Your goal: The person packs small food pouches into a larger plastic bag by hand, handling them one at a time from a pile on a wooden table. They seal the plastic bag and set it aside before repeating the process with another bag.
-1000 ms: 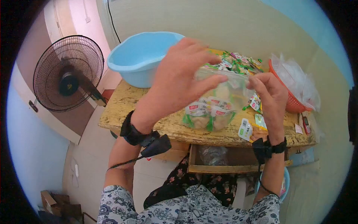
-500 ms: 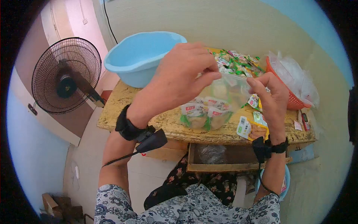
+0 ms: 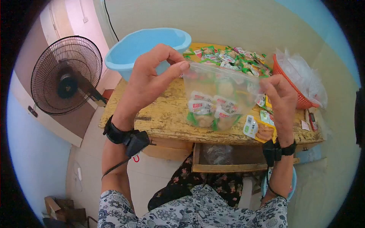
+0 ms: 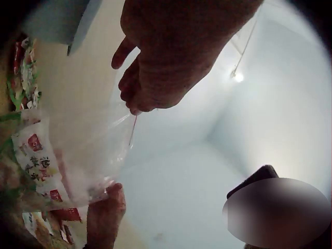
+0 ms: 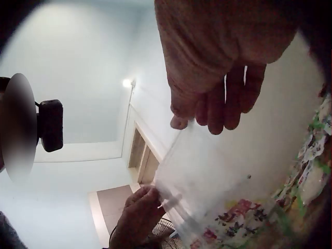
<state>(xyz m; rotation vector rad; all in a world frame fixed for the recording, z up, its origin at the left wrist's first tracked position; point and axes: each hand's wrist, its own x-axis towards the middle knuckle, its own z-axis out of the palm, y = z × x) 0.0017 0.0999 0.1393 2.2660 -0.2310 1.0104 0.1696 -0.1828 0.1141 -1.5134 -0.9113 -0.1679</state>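
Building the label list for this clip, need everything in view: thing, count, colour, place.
clear plastic bag: 1, transparent, held up above the table's front edge
bagged snack packets: several, white, red and green, at the bag's bottom
snack packet pile: many, mostly green and white, back of the table
loose packets: a few, yellow, green and white, table front right
basin: 1, light blue, back left of the table
basket: 1, orange, right end of the table
plastic bags: a heap, clear, in the basket
table: 1, worn yellow wood
drawer: 1, wood, open under the table
fan: 1, black, on the floor at left
left hand: pinches the bag's top left corner
right hand: holds the bag's top right edge
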